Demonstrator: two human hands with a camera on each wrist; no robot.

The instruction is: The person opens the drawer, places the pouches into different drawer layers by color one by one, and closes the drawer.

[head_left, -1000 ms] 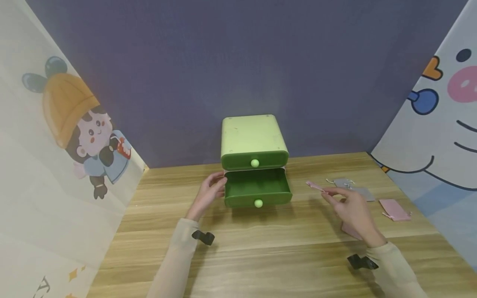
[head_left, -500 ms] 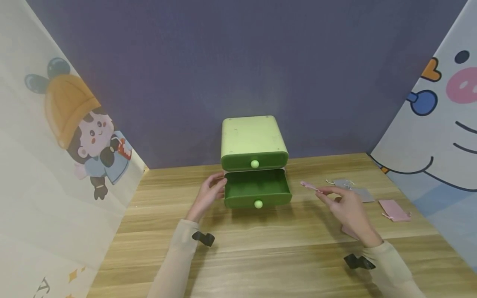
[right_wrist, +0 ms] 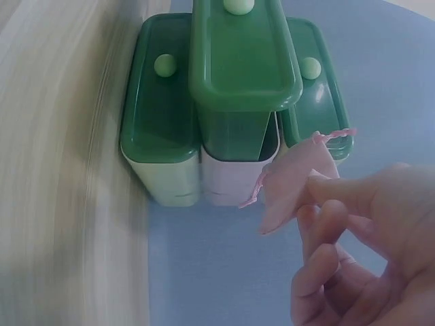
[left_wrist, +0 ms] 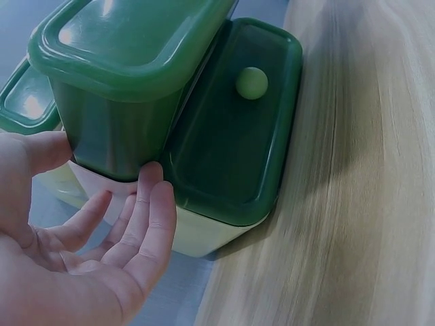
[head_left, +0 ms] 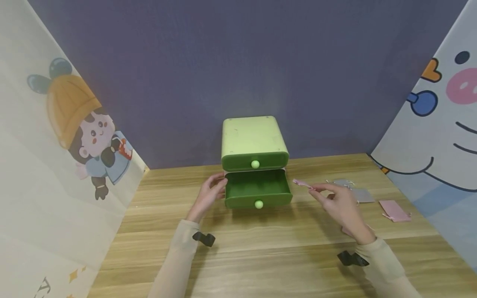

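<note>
A small cabinet point(head_left: 253, 134) with a pale yellow-green top stands against the back wall. Its green middle drawer point(head_left: 242, 202) is pulled out and bare inside; the bottom drawer point(left_wrist: 238, 149) is closed in the left wrist view. My left hand point(head_left: 206, 196) holds the open drawer's left side, with thumb and fingertips at opposite edges in the left wrist view. To the right of the drawer, my right hand point(head_left: 339, 203) pinches a small pink drawstring pouch point(right_wrist: 299, 176) between thumb and forefinger. The pouch hangs above the table, its cords toward the cabinet.
Two grey pouches point(head_left: 362, 195) lie on the wooden table point(head_left: 261, 256) behind my right hand. One pink pouch point(head_left: 395, 210) lies farther right, and another pink pouch point(head_left: 346, 231) is partly hidden under my right wrist. Printed panels flank both sides.
My right hand has moved left with the pink pouch, bringing it closer to the open drawer. The left hand and the drawer have stayed in place.
</note>
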